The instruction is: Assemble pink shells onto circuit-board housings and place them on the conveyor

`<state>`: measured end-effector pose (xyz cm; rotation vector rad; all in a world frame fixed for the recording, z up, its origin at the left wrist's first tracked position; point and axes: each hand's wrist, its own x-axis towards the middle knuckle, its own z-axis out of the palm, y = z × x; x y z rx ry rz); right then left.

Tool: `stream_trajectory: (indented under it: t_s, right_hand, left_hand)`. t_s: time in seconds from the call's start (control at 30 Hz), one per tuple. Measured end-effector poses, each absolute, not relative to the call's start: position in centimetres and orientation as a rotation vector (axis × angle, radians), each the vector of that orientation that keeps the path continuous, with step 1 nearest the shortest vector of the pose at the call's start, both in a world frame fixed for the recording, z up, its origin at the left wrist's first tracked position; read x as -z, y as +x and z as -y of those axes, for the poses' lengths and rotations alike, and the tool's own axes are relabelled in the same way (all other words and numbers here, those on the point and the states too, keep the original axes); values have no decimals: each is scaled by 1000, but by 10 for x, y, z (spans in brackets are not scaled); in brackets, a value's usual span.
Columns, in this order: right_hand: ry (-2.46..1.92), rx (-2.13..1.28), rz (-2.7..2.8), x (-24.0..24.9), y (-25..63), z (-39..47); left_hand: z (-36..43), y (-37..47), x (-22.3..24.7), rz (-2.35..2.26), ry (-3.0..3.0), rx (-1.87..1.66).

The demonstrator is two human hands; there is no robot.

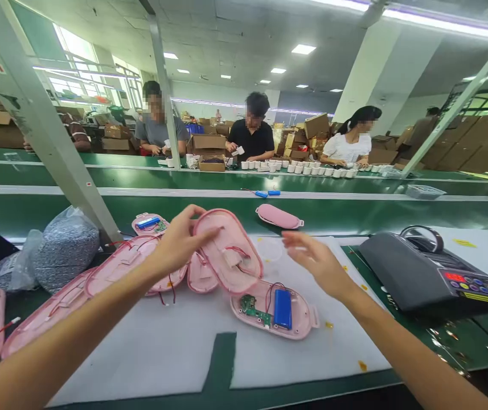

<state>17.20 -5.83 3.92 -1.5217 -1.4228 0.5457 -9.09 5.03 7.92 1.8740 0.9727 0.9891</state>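
Observation:
My left hand (188, 236) grips the upper left edge of a pink shell half (226, 245), which is tilted up and shows red wires inside. Its lower end meets another pink shell half (301, 313) lying on the white mat (286, 364). That lower half holds a blue battery (283, 309) and a green circuit board (254, 312). To the right of the raised shell, my right hand (312, 256) hovers with fingers apart, holding nothing. Behind it lies a closed pink case (278, 216).
More pink shell halves (119, 265) and a bag of grey material (68, 250) lie left. A dark machine (423, 273) stands right. Blue batteries (273, 193) rest farther back. Several people (250, 134) sit across the green bench (209, 199) near white parts.

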Motion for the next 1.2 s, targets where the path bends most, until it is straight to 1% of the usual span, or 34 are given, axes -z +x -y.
stream_trajectory:
  t_s: [0.1, 0.2, 0.27, 0.3, 0.4, 0.47, 0.57, 0.67, 0.73, 0.8, 0.93, 1.0, 1.1, 1.2]
  right_hand:
    - [-1310, -736, 1481, -69, 157, 47]
    - [-1342, -865, 1509, -78, 164, 44]
    - [-1435, -811, 1337, -70, 182, 51]
    - [-1467, -773, 1213, -63, 192, 57]
    - [-1483, -732, 923, -40, 217, 78]
    - [-1454, -739, 851, -26, 222, 89]
    - [-1409, -705, 796, -15, 215, 95]
    - [-1407, -666, 761, -12, 202, 94]
    - [-1406, -649, 766, -12, 195, 91]
    - [-1407, -622, 772, -12, 191, 90]
    - [-1407, -537, 743, -6, 185, 86]
    - [-1403, -491, 709, -2, 176, 84]
    - [-1373, -458, 704, 2, 155, 81]
    - [-1280, -445, 723, 4, 131, 80]
  left_hand:
    - [-29, -48, -75, -759, 1833, -916]
    - [-24, -24, -64, -572, 1699, -886]
    - [-25, -26, -49, -529, 1718, -844]
    - [-25, -29, -40, -529, 1821, -777]
    - [-24, -42, -11, -453, 2361, -432]
    - [-22, -46, 4, -312, 2618, -301]
    - [-20, -43, 14, -274, 2720, -330]
    - [-16, -36, 17, -361, 2793, -331]
    - [-13, -33, 18, -308, 2854, -316]
    - [-11, -33, 20, -320, 2750, -372]
    - [-11, -36, 23, -638, 2073, -683]
    - [-9, -37, 23, -667, 1897, -819]
    - [-3, -34, 23, -620, 2022, -1019]
    - [-2, -28, 24, -673, 2157, -1302]
